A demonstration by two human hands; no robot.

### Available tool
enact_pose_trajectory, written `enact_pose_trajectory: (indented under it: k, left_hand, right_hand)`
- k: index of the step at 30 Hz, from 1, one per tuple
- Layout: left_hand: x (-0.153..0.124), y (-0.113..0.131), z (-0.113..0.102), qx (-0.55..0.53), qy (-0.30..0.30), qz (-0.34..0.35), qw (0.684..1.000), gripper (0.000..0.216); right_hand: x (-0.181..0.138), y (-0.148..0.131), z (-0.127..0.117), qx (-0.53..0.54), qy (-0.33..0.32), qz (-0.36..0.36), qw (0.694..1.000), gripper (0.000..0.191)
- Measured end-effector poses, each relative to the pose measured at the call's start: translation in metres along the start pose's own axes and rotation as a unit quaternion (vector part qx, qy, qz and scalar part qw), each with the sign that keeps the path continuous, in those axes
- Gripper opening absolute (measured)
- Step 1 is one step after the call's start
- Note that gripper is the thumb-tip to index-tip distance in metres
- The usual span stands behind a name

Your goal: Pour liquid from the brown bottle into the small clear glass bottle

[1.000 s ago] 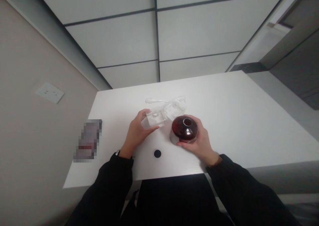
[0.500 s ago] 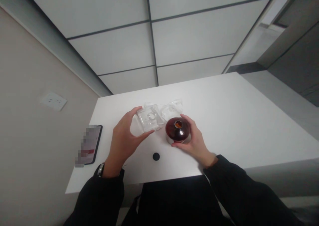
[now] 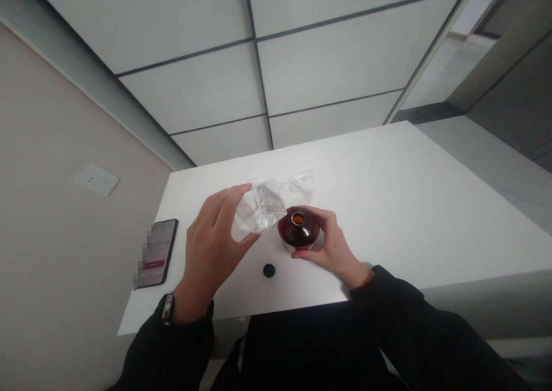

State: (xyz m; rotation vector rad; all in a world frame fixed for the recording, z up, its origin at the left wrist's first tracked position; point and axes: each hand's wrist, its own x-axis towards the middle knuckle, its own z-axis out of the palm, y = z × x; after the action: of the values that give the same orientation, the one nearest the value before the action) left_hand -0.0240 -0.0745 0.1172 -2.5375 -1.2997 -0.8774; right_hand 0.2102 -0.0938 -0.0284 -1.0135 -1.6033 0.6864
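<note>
My left hand [image 3: 211,241] holds a clear, square glass bottle [image 3: 260,208] lifted off the white table [image 3: 388,207] and tilted toward the right. My right hand [image 3: 332,242] grips a round, dark red bottle [image 3: 298,229] with an open neck, standing on the table. The clear bottle's edge is just above and left of the red bottle's mouth. Behind them lies more clear glassware [image 3: 299,185], partly hidden.
A small black cap [image 3: 269,271] lies on the table near the front edge, between my hands. A phone [image 3: 157,252] with a lit screen rests at the table's left edge. A wall with a white socket [image 3: 96,179] stands to the left.
My left hand has lifted the clear bottle off the table and tipped it toward the red bottle. My right hand and the red bottle have shifted slightly left.
</note>
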Motion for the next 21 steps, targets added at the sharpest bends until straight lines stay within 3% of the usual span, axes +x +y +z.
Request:
enact_pose_trajectory:
  k: [21]
  left_hand:
    - [0.0029,0.0098,0.0037,0.056,0.04,0.042,0.997,0.054]
  right_hand:
    - [0.0017,-0.0024,-0.0009,-0.006,-0.011,0.006,1.0,0.099]
